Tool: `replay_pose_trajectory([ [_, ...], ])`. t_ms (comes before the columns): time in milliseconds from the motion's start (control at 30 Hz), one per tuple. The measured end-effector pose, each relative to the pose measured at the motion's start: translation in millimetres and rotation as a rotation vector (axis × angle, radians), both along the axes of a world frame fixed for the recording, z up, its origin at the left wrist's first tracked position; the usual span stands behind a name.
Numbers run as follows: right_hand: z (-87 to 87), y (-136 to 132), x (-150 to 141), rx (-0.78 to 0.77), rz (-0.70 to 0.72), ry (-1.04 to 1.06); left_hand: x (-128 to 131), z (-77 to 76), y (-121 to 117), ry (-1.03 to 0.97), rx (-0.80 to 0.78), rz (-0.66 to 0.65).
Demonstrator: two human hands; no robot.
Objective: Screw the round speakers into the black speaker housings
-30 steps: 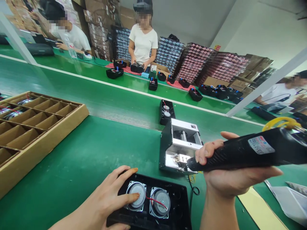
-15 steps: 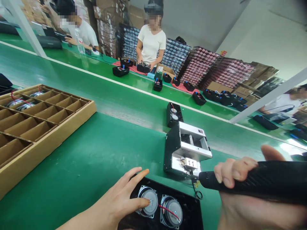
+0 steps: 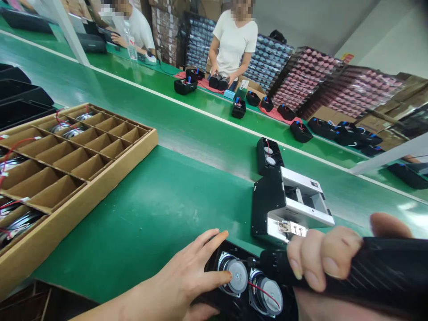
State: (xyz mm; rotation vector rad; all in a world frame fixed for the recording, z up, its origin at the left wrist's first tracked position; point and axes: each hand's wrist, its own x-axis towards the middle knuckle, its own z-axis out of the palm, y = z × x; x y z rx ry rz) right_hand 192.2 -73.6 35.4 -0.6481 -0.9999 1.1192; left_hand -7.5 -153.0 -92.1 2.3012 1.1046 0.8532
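Observation:
A black speaker box (image 3: 230,305) lies at the bottom, holding two round metal speakers, the left speaker (image 3: 238,280) and the right speaker (image 3: 272,298). A red wire runs between them. My left hand (image 3: 195,272) holds the box at its left side, thumb resting on the left speaker and fingers stretched over the far corner. My right hand (image 3: 324,256) is wrapped round a black electric screwdriver (image 3: 381,263), held almost level. Its tip is over the box near the gap between the speakers; whether it touches a screw I cannot tell.
Behind the box stands a screw feeder (image 3: 284,205), with another speaker box (image 3: 269,156) beyond it. A divided cardboard tray (image 3: 117,183) with several speakers is at left. Across the green conveyor (image 3: 200,129), co-workers handle black housings. White posts (image 3: 72,33) rise from the line.
The screwdriver tip has moved from the screw feeder to over the speaker box. My left hand stays on the box. The whole view has shifted, so more of the tray shows.

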Motion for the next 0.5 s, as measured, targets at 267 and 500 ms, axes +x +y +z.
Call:
replay_pose_trajectory([
  [267, -26.6, 17, -23, 0.061, 0.122, -0.066, -1, 1.2, 3, -0.002, -0.013, 0.020],
  [500, -37.0, 25, -26, 0.046, 0.192, -0.113, -2, 0.4, 3, 0.000, -0.042, -0.003],
])
